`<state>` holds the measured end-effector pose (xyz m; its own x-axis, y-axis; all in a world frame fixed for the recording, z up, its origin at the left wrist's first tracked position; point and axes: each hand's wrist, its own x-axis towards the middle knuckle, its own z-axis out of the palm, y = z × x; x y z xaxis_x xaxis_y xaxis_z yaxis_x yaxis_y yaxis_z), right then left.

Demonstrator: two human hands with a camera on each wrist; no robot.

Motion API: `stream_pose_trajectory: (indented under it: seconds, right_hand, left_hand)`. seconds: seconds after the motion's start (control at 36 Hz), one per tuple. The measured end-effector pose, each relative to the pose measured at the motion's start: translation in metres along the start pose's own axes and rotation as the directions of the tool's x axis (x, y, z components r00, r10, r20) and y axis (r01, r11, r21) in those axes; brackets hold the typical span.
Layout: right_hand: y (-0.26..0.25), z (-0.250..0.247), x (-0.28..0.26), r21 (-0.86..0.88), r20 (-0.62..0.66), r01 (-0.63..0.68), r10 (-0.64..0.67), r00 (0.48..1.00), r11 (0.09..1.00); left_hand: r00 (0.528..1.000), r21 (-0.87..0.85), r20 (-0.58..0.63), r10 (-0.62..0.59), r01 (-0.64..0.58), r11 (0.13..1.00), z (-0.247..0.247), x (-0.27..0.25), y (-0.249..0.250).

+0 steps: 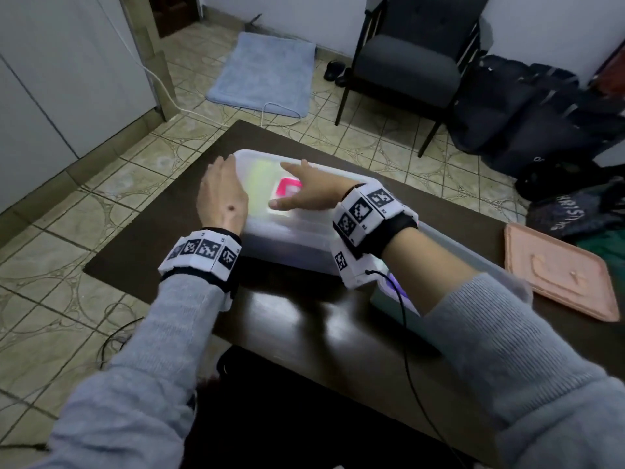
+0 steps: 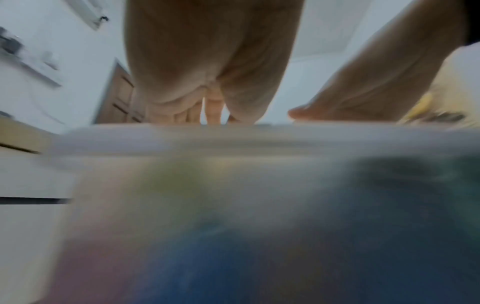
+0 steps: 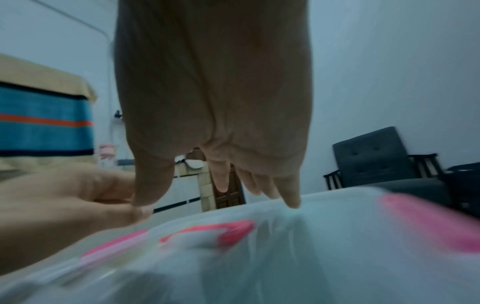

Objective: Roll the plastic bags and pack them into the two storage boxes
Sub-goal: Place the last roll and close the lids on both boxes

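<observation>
A translucent storage box (image 1: pixel 280 238) with its lid on stands mid-table. A white plastic bag with pink print (image 1: pixel 289 188) shows through the lid, with something yellow-green beside it. My left hand (image 1: pixel 221 192) lies with straight fingers over the lid's left edge. My right hand (image 1: pixel 313 194) rests flat on the lid top, fingers spread. The left wrist view shows my left hand (image 2: pixel 207 82) over the box wall (image 2: pixel 233 164), blurred. In the right wrist view my right hand (image 3: pixel 213 102) touches the lid above the pink print (image 3: pixel 207 232). A second box (image 1: pixel 456 257) lies under my right forearm.
A pink lid (image 1: pixel 558 272) lies at the table's right end. The dark table (image 1: pixel 304 316) is bare in front of the box. On the floor behind are a dark chair (image 1: pixel 406 62), a blue mat (image 1: pixel 263 72) and a heap of dark bags (image 1: pixel 541 113).
</observation>
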<state>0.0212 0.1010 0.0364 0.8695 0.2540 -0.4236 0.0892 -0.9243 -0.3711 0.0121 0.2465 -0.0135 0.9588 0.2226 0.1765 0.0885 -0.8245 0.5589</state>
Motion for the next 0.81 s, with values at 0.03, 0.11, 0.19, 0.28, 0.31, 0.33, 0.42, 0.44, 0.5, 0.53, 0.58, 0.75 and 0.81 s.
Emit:
stream_pose_trajectory:
  seconds: [0.03,0.11,0.19,0.28,0.31,0.33,0.42,0.44,0.5,0.53,0.58,0.75,0.81]
  right_hand:
    - [0.012,-0.002,-0.009,0.067,-0.032,0.010,-0.008,0.999,0.998]
    - [0.049,-0.013,-0.038,0.205,-0.169,0.016,0.019,0.985,0.979]
    - [0.091,-0.025,-0.075,0.316,-0.284,0.003,0.092,0.955,0.949]
    - [0.141,-0.034,-0.112,0.376,-0.357,-0.059,0.203,0.912,0.925]
    - [0.157,-0.036,-0.125,0.406,-0.378,-0.094,0.261,0.888,0.909]
    - [0.174,-0.036,-0.138,0.445,-0.403,-0.123,0.322,0.857,0.887]
    - [0.219,-0.032,-0.175,0.507,-0.470,-0.218,0.480,0.741,0.834]
    - [0.234,-0.029,-0.186,0.518,-0.481,-0.260,0.528,0.699,0.815]
    - [0.261,-0.020,-0.207,0.539,-0.493,-0.346,0.621,0.610,0.768]
    - [0.274,-0.014,-0.215,0.555,-0.495,-0.380,0.661,0.564,0.740]
    - [0.297,-0.003,-0.228,0.603,-0.493,-0.428,0.736,0.464,0.673]
    - [0.340,0.027,-0.240,0.723,-0.375,-0.530,0.896,0.239,0.444]
    - [0.353,0.030,-0.240,0.764,-0.326,-0.529,0.928,0.179,0.370]
  left_hand:
    - [0.998,-0.048,-0.025,0.057,-0.058,0.997,0.004,-0.006,0.007]
    - [0.950,-0.213,-0.103,0.296,-0.311,0.926,0.017,-0.039,0.044]
    - [0.849,-0.374,-0.107,0.517,-0.516,0.771,0.036,-0.083,0.089]
    - [0.769,-0.488,0.035,0.638,-0.544,0.683,0.062,-0.121,0.123]
    - [0.764,-0.508,0.105,0.637,-0.509,0.695,0.071,-0.130,0.131]
    - [0.764,-0.514,0.158,0.626,-0.478,0.713,0.080,-0.136,0.136]
    - [0.757,-0.456,0.247,0.605,-0.460,0.761,0.105,-0.144,0.142]
    - [0.754,-0.411,0.278,0.595,-0.467,0.783,0.111,-0.145,0.141]
    - [0.772,-0.330,0.317,0.551,-0.455,0.827,0.120,-0.146,0.139]
    - [0.797,-0.309,0.314,0.515,-0.427,0.849,0.122,-0.146,0.139]
    - [0.852,-0.267,0.306,0.424,-0.351,0.897,0.125,-0.146,0.141]
    - [0.908,-0.120,0.355,0.222,-0.191,0.974,0.131,-0.144,0.157]
    - [0.907,-0.107,0.358,0.223,-0.197,0.975,0.136,-0.144,0.164]
